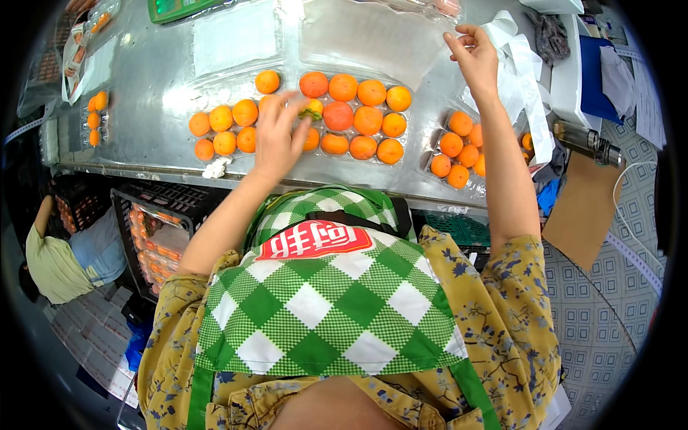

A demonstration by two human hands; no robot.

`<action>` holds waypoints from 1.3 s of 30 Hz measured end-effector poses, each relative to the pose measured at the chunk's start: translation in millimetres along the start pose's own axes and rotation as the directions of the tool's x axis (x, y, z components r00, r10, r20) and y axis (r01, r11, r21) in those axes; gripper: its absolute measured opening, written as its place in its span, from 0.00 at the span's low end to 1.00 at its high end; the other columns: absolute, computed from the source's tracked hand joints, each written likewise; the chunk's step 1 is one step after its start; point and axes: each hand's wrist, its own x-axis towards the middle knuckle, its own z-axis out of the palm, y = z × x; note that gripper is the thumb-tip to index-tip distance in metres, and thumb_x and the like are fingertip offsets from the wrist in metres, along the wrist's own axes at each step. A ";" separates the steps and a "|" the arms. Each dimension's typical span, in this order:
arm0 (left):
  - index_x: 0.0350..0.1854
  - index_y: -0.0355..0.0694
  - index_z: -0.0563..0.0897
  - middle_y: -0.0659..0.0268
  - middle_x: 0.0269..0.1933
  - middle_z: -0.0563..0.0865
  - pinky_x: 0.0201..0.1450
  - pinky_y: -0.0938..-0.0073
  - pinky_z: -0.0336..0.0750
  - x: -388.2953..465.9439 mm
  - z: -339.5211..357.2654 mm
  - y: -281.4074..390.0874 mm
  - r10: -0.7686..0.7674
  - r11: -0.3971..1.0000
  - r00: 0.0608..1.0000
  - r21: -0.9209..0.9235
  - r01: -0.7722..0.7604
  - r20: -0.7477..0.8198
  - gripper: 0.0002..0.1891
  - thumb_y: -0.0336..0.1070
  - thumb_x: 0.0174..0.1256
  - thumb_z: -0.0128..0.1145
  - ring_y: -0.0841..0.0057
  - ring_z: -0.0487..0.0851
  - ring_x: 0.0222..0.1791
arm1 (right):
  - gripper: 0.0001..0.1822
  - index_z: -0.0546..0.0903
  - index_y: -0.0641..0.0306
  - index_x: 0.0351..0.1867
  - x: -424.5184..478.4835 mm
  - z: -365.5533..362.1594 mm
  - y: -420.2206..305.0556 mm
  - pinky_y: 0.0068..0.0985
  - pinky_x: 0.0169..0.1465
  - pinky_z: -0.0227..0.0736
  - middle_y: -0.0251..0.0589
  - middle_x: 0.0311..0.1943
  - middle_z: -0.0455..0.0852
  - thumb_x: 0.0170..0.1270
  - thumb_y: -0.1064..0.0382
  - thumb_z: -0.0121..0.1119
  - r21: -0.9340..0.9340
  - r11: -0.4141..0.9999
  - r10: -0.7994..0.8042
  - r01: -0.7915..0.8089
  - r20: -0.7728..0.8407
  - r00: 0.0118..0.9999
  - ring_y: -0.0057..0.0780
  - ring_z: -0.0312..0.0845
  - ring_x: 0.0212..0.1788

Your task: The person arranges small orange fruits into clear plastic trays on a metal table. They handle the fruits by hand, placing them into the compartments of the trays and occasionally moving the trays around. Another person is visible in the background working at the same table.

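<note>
My left hand [280,131] is over the clear plastic trays of orange fruit, its fingertips beside a yellow-orange fruit with a green calyx [312,109], probably a persimmon; whether it grips that fruit is not clear. Rows of orange fruit [368,120] fill the tray to its right, and more fruit [221,118] lies in the tray to its left. One fruit [267,81] sits at the upper edge of the left tray. My right hand [475,56] is raised near the white strips at the upper right, fingers bent and apart, with nothing seen in it.
A green scale [185,9] stands at the back. Another fruit tray [458,146] lies right, near white strips [529,80] and a glass bottle [588,142]. Below the metal table's edge [145,173] is a black crate [156,236] of packed fruit. Another person [67,263] is at far left.
</note>
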 end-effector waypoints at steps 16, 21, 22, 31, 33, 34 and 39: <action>0.64 0.52 0.75 0.64 0.52 0.75 0.54 0.75 0.72 95.0 20.3 -58.9 -0.247 0.911 0.920 -0.251 0.328 0.305 0.23 0.36 0.64 0.54 0.75 0.75 0.53 | 0.17 0.77 0.63 0.43 -92.7 22.5 -41.8 0.21 0.34 0.73 0.36 0.27 0.79 0.51 0.71 0.68 -0.035 0.961 -0.276 0.274 -0.150 0.949 0.24 0.76 0.29; 0.62 0.52 0.77 0.65 0.48 0.75 0.50 0.77 0.73 101.4 21.7 -58.0 -0.266 0.912 0.910 -0.222 0.344 0.317 0.22 0.35 0.64 0.54 0.76 0.76 0.48 | 0.23 0.79 0.60 0.45 -128.7 82.0 -51.0 0.34 0.45 0.70 0.39 0.40 0.76 0.42 0.66 0.69 -0.047 0.814 -0.530 0.579 0.349 0.773 0.38 0.73 0.44; 0.62 0.53 0.77 0.65 0.48 0.75 0.50 0.77 0.73 102.1 19.8 -57.6 -0.279 0.902 0.901 -0.230 0.364 0.331 0.22 0.35 0.64 0.54 0.77 0.76 0.48 | 0.24 0.79 0.59 0.46 -130.5 90.0 -51.9 0.34 0.46 0.69 0.39 0.41 0.75 0.42 0.65 0.69 -0.077 0.810 -0.517 0.581 0.375 0.769 0.38 0.72 0.45; 0.58 0.54 0.81 0.68 0.42 0.76 0.39 0.81 0.73 96.2 10.2 -56.1 -0.368 0.836 0.856 -0.274 0.475 0.363 0.19 0.35 0.64 0.55 0.83 0.75 0.37 | 0.25 0.79 0.61 0.47 -126.4 106.3 -58.0 0.33 0.48 0.64 0.38 0.39 0.73 0.41 0.65 0.66 -0.168 0.706 -0.530 0.688 0.520 0.670 0.36 0.70 0.46; 0.57 0.55 0.81 0.69 0.41 0.76 0.38 0.82 0.73 95.1 8.3 -56.4 -0.382 0.829 0.846 -0.266 0.491 0.373 0.19 0.35 0.64 0.55 0.84 0.75 0.35 | 0.24 0.79 0.61 0.46 -125.8 106.2 -54.7 0.33 0.47 0.64 0.38 0.39 0.73 0.41 0.67 0.65 -0.148 0.697 -0.538 0.702 0.538 0.649 0.36 0.70 0.46; 0.57 0.55 0.81 0.69 0.41 0.77 0.38 0.82 0.73 94.8 6.2 -55.2 -0.391 0.826 0.839 -0.257 0.501 0.379 0.19 0.34 0.64 0.55 0.84 0.74 0.35 | 0.24 0.79 0.61 0.46 -126.1 105.8 -54.7 0.33 0.47 0.64 0.38 0.39 0.73 0.41 0.68 0.65 -0.150 0.695 -0.535 0.704 0.546 0.644 0.36 0.70 0.46; 0.58 0.53 0.81 0.69 0.43 0.78 0.39 0.79 0.74 92.5 3.2 -64.1 -0.332 0.886 0.870 -0.195 0.420 0.365 0.19 0.35 0.64 0.56 0.85 0.76 0.35 | 0.26 0.77 0.58 0.46 -127.1 105.0 -55.4 0.33 0.51 0.65 0.38 0.41 0.72 0.38 0.69 0.67 -0.164 0.690 -0.496 0.705 0.603 0.625 0.38 0.69 0.46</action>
